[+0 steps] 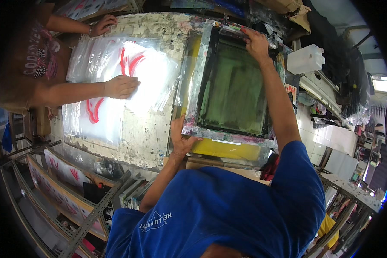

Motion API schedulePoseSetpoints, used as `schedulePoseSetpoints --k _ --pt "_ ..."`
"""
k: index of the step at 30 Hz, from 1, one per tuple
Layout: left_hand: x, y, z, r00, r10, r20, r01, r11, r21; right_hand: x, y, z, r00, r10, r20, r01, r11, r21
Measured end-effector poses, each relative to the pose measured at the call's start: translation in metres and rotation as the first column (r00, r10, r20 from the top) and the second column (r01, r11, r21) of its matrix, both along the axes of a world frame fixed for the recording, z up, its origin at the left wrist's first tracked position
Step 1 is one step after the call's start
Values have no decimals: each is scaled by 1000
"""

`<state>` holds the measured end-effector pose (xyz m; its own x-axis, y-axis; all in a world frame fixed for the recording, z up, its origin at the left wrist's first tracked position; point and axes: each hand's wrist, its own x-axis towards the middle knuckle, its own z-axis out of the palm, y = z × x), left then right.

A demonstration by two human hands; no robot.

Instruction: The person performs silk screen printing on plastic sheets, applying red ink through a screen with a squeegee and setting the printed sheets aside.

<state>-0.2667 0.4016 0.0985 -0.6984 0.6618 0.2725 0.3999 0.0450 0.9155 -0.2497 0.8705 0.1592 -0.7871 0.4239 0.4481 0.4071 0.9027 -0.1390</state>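
Observation:
A screen printing frame [232,81] with dark green mesh and a paint-stained rim lies tilted over a yellow board [228,148] in front of me. My left hand [181,138] grips its near left corner, thumb along the near rim and index finger up the left side. At the far right corner, my right hand [257,44] is closed over the far rim, its fingertips partly hidden. To the left, clear plastic sheets [90,64] with red printed strokes are spread in overlapping layers. A co-worker's hand [121,87] rests on those sheets, well apart from my hands.
The worktable [137,150] is worn and spotted with paint. A co-worker's other hand [102,25] touches its far left edge. A white plastic jug [305,59] stands right of the frame. Metal racks holding printed sheets [64,187] are at the lower left.

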Motion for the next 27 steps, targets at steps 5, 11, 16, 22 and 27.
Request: schedulePoseSetpoints --k 5,11,16,22,27 --pt "-2 3 6 999 -3 -34 3 1000 14 17 9 25 983 -170 69 183 919 -348" --pt "1 -1 -6 993 16 116 -17 1000 4 94 -35 52 952 -146 -268 -72 747 -661" --pt "0 4 10 999 22 30 -21 1000 -17 151 -153 78 985 -136 -111 -29 495 -869" --pt "-1 6 7 1000 16 4 -16 1000 25 154 -234 78 996 56 62 -22 888 -458" --pt "-3 3 14 990 48 -130 -55 997 -49 145 -234 93 994 95 44 -54 821 -568"
